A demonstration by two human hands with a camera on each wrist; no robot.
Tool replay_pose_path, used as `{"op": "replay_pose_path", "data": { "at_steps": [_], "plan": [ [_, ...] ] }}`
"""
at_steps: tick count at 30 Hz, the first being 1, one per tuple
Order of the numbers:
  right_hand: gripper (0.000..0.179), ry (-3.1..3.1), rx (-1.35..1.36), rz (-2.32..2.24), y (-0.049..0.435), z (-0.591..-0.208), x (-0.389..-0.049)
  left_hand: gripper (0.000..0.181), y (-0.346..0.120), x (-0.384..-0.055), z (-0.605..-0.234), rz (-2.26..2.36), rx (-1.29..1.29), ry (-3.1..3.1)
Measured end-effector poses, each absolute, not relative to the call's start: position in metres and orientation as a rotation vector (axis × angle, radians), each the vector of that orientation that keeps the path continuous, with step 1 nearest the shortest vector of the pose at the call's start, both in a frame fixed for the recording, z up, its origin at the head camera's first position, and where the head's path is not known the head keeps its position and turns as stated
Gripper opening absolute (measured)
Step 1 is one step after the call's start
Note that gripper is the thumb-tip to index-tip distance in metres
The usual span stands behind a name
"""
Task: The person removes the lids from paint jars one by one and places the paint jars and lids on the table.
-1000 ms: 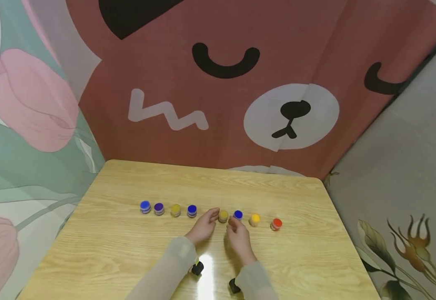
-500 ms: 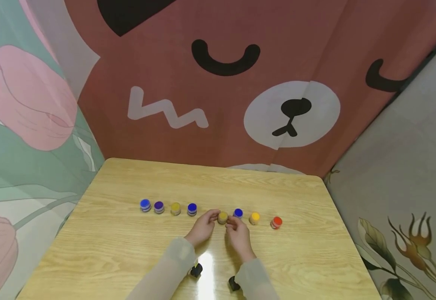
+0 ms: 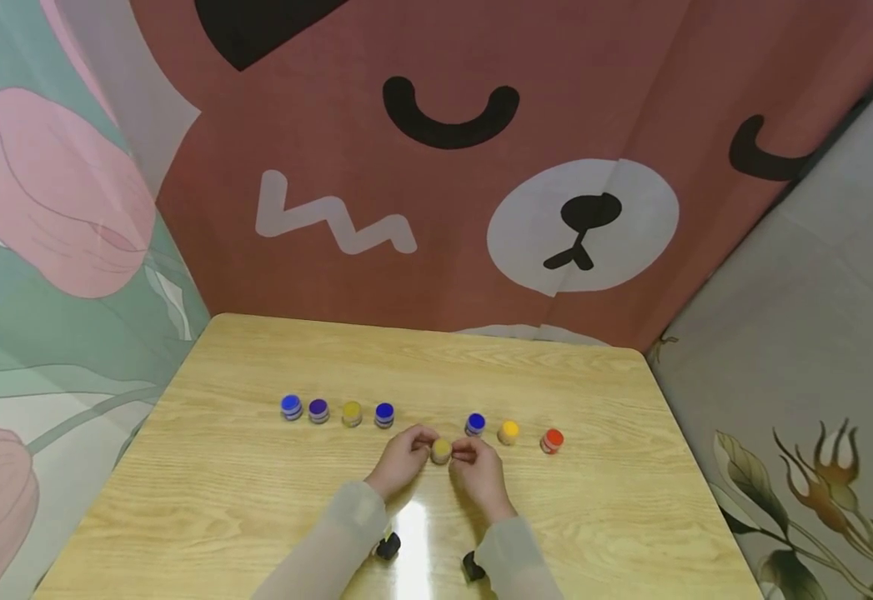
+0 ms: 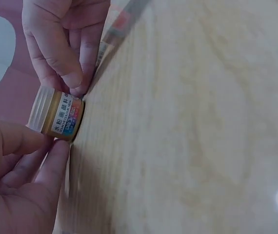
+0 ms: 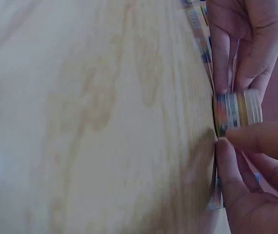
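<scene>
A small paint jar [image 3: 441,452] with a dull yellow top stands upright on the wooden table [image 3: 256,500], between my two hands. My left hand [image 3: 400,460] holds it from the left with thumb and fingertips. From the other side, the fingertips of my right hand [image 3: 481,477] grip it too. In the left wrist view the paint jar [image 4: 63,114] shows a clear ribbed lid and a printed label. The same jar [image 5: 236,112] is blurred in the right wrist view, with fingers at both its sides.
Left of my hands, in a row, are a blue jar [image 3: 291,407], a purple jar [image 3: 318,411], a yellow jar [image 3: 351,414] and a dark blue jar [image 3: 384,415]. To the right stand another blue jar [image 3: 475,424], an orange-yellow jar [image 3: 509,432] and a red jar [image 3: 552,441].
Both hands have closed in on the dull yellow paint jar. It has come out of the row, slightly toward me and to the left. The other jars stay in place.
</scene>
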State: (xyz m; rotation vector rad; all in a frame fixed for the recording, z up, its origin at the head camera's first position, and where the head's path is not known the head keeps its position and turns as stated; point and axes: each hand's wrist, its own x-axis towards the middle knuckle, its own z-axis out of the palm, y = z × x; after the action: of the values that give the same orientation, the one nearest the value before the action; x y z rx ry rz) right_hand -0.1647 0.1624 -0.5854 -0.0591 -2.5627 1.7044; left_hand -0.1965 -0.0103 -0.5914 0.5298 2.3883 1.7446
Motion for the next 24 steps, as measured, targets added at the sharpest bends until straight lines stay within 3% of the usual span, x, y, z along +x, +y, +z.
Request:
{"op": "replay_pose_path", "data": {
  "at_steps": [9,24],
  "plan": [
    [0.022,-2.613,0.014,1.742,0.166,-0.586,-0.155,0.019,-0.017,-0.187,-0.595,1.737,0.568,2.352],
    [0.032,-2.602,0.056,1.831,0.170,-0.593,-0.150,0.029,-0.024,-0.177,-0.605,1.745,0.637,2.335]
  ]
}}
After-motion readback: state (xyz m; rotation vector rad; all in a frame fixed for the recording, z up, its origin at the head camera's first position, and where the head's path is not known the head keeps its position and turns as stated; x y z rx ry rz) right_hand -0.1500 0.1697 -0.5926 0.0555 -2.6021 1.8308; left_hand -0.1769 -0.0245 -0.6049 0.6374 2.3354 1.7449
